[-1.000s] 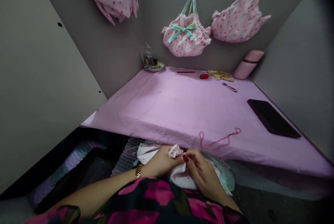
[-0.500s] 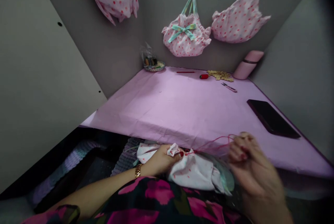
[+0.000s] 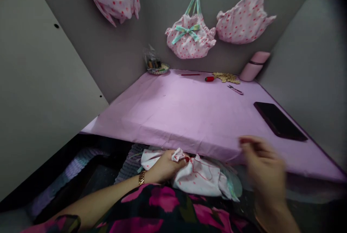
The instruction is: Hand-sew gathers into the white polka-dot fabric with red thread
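The fingers of the left hand [image 3: 166, 166] pinch a gathered fold of white dotted cloth [image 3: 197, 181], the thumb with its red nail pressed on top of the bunched part. The rest of that cloth spreads to the right of these fingers, below the near edge of the table [image 3: 168, 115], with a pale green strip [image 3: 233, 187] at its right end. A red thread [image 3: 200, 175] starts just beside the left thumb tip and lies in a loose loop across the cloth. The right hand [image 3: 267, 169] is raised well to the right of the left fingers, apart from the cloth; its fingers are curled in toward the thumb, but blur hides whether they pinch anything. A gold band [image 3: 141, 177] circles the left wrist, behind the fingers. Beyond the right fingers, a dark phone-like slab [image 3: 280, 121] lies on the table, and farther off are small snips [image 3: 235, 89], a red spool [image 3: 209, 79], a heap of beige pieces [image 3: 226, 77] and a pink bottle [image 3: 255, 67]. Straight ahead of the left fingers, at the far edge, lie a thin red stick [image 3: 189, 75] and a shallow basket [image 3: 164, 68]. High above them hangs a dotted piece with a green bow [image 3: 189, 46].
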`<act>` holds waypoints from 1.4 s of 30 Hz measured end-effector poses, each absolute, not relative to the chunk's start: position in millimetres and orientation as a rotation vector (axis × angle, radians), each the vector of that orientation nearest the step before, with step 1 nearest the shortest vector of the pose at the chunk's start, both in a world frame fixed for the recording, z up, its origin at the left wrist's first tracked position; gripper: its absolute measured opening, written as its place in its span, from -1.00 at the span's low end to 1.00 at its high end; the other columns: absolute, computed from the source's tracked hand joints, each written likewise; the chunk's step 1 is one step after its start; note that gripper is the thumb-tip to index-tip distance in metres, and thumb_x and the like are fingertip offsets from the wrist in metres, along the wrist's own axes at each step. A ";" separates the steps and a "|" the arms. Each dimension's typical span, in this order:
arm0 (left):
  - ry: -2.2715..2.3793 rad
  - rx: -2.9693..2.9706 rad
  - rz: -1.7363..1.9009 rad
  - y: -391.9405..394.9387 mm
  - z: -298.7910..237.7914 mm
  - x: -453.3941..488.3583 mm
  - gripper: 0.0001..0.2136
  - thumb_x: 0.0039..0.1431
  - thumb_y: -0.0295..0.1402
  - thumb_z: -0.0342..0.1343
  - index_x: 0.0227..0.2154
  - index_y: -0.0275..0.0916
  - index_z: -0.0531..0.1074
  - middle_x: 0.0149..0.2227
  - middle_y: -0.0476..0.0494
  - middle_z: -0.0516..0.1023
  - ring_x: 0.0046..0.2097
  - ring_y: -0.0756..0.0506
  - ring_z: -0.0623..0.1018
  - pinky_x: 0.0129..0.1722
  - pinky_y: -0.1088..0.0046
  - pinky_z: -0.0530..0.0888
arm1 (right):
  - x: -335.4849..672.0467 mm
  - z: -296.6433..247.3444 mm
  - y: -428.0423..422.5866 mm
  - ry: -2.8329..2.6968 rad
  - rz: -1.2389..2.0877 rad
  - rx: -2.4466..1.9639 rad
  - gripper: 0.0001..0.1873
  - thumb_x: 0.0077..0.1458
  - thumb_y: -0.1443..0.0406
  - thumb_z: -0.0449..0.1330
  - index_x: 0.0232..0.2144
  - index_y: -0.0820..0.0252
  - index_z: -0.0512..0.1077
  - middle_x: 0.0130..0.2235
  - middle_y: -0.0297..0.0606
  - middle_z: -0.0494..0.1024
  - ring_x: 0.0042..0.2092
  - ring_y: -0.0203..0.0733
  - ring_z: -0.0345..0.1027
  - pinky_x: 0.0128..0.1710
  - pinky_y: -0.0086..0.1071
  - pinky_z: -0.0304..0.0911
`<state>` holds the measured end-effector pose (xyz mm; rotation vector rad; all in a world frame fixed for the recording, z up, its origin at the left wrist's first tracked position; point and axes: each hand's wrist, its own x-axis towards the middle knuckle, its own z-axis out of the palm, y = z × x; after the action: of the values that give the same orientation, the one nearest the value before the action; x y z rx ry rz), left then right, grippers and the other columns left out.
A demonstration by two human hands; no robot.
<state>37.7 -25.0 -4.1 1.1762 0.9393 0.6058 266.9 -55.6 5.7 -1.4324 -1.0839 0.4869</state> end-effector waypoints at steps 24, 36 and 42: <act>0.945 1.287 0.534 -26.2 1.2 35.3 -0.78 -0.03 -0.26 0.08 -0.60 -0.27 0.23 -0.59 0.11 0.18 -0.52 0.08 0.17 -0.51 0.55 0.13 | 226.4 -0.2 -56.0 -1.302 1.094 -1.405 -0.78 0.01 0.17 0.15 -0.50 0.23 0.41 -0.51 -0.32 0.41 -0.44 -0.26 0.27 -0.46 -0.46 0.17; 0.954 1.307 0.533 -25.5 -4.3 36.0 -0.80 -0.02 -0.29 0.07 -0.61 -0.27 0.23 -0.60 0.11 0.19 -0.53 0.08 0.16 -0.52 0.56 0.14 | 243.8 11.6 -56.4 -1.443 0.632 -1.534 -0.79 0.05 0.18 0.10 -0.49 0.18 0.39 -0.50 -0.34 0.37 -0.44 -0.26 0.23 -0.46 -0.46 0.11; 0.959 1.311 0.556 -25.8 -5.7 36.0 -0.84 -0.03 -0.35 0.08 -0.61 -0.29 0.27 -0.61 0.13 0.22 -0.53 0.08 0.18 -0.51 0.55 0.15 | 252.1 11.5 -53.4 -1.422 0.764 -1.529 -0.77 0.08 0.14 0.07 -0.48 0.17 0.33 -0.52 -0.38 0.26 -0.48 -0.30 0.13 -0.51 -0.48 0.05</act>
<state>36.0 -25.8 -5.7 1.3111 0.9587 0.5559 252.1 -53.4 11.5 -1.5286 -1.4223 0.7636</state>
